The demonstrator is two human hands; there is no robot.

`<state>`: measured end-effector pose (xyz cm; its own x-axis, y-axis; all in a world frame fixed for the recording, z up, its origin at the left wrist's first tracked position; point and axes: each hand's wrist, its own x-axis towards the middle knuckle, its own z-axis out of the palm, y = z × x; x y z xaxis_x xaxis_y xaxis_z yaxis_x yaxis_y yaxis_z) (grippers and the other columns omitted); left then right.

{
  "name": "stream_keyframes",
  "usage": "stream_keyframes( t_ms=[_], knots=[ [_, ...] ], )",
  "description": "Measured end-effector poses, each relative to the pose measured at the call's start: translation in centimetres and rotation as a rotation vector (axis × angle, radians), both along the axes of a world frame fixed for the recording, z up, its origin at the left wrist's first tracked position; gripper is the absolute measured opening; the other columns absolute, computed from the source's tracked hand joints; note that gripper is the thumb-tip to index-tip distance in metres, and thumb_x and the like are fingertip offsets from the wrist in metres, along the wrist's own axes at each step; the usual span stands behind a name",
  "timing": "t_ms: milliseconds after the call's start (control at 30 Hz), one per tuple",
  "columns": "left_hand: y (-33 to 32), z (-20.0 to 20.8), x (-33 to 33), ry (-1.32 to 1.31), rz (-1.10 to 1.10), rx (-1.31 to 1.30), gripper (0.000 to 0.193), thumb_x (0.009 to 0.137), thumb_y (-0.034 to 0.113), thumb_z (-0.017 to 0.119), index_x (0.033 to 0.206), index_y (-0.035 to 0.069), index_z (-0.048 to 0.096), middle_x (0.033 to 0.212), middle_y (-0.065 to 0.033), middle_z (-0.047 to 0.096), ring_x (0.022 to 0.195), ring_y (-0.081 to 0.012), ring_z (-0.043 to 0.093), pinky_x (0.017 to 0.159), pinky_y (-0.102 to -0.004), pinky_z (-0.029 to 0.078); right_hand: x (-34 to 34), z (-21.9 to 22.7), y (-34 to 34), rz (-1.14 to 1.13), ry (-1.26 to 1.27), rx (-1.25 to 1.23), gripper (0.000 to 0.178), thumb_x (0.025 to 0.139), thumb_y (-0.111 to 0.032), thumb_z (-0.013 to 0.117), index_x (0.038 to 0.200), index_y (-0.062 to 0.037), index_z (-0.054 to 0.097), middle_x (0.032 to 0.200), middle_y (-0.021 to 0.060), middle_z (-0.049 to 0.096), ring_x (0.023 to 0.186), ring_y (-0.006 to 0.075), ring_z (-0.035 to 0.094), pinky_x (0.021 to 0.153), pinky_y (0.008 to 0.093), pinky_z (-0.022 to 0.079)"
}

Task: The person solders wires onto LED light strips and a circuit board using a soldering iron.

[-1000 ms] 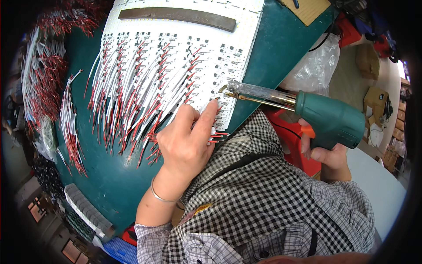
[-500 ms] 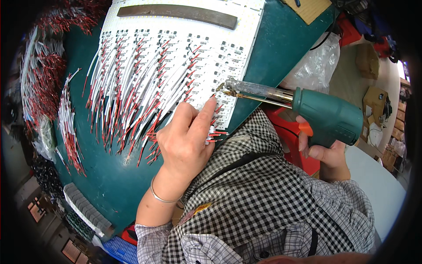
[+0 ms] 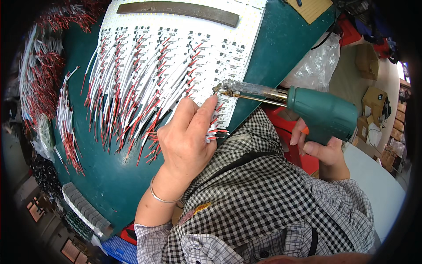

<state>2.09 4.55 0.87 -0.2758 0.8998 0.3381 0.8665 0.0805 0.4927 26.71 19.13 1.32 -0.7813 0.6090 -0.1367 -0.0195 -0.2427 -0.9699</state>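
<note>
My right hand (image 3: pixel 327 154) grips the handle of a green soldering gun (image 3: pixel 325 110) with an orange trigger, its fingers near the trigger. The gun's long metal tip reaches left over a white circuit board sheet (image 3: pixel 226 59). Close against that tip is the index fingertip of my left hand (image 3: pixel 184 138), pressing at a spot on the board. Short red and white wires (image 3: pixel 217 133) stick out from the curled fingers of the left hand. Rows of similar wires (image 3: pixel 132 92) stand attached along the board's left and middle columns. The exact joint under the tip is hidden.
A dark flat metal bar (image 3: pixel 178 12) lies across the board's top. On the green table (image 3: pixel 105 185), a loose wire bundle (image 3: pixel 69 127) lies left of the board, with a larger wire pile (image 3: pixel 41 83) beyond. A clear plastic bag (image 3: pixel 314 66) sits beyond the table's right edge.
The soldering gun's body has shifted slightly left, its tip staying near the same spot. Less of the orange trigger shows, and the right fingers have moved a little. My left hand has barely moved.
</note>
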Motion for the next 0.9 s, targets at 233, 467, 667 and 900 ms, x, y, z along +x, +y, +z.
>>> stream_keyframes(
  t_ms=[233, 467, 667, 900],
  knots=[
    [0.0, 0.0, 0.0, 0.004, 0.004, -0.001, 0.060, 0.048, -0.008, 0.065, 0.107, 0.002, 0.063, 0.071, -0.0060, 0.045, 0.054, -0.0189, 0.049, 0.043, -0.0321, 0.039, 0.5, -0.1, 0.7, 0.153, -0.017, 0.132, 0.066, 0.072, -0.017, 0.075, 0.124, 0.0080, 0.043, 0.086, 0.0195, 0.062, 0.055, 0.0160, 0.058, 0.045, 0.0234, 0.049],
    [0.0, 0.1, 0.2, 0.009, 0.013, 0.010, 0.057, 0.049, -0.008, 0.063, 0.105, 0.002, 0.064, 0.070, -0.0056, 0.045, 0.053, -0.0187, 0.049, 0.043, -0.0322, 0.039, 0.7, 1.4, 0.6, -0.072, 0.049, -0.124, 0.058, 0.070, -0.005, 0.073, 0.121, 0.0074, 0.049, 0.116, 0.0230, 0.057, 0.073, 0.0221, 0.063, 0.058, 0.0293, 0.053],
    [0.1, 0.4, 0.3, 0.003, 0.043, -0.012, 0.054, 0.051, -0.011, 0.060, 0.103, 0.004, 0.067, 0.069, -0.0060, 0.048, 0.055, -0.0183, 0.052, 0.046, -0.0305, 0.041, 1.5, 1.9, 0.8, -0.081, 0.016, -0.145, 0.063, 0.070, -0.011, 0.076, 0.124, 0.0080, 0.049, 0.121, 0.0249, 0.055, 0.074, 0.0235, 0.063, 0.057, 0.0298, 0.053],
    [0.6, 0.4, -0.4, -0.281, 0.025, -0.009, 0.048, 0.061, -0.016, 0.057, 0.103, 0.003, 0.067, 0.071, -0.0080, 0.051, 0.060, -0.0211, 0.054, 0.054, -0.0291, 0.045, 2.5, 1.2, 0.3, -0.059, -0.017, -0.069, 0.069, 0.070, -0.020, 0.079, 0.123, 0.0095, 0.046, 0.113, 0.0206, 0.057, 0.067, 0.0221, 0.065, 0.041, 0.0240, 0.049]
  ],
)
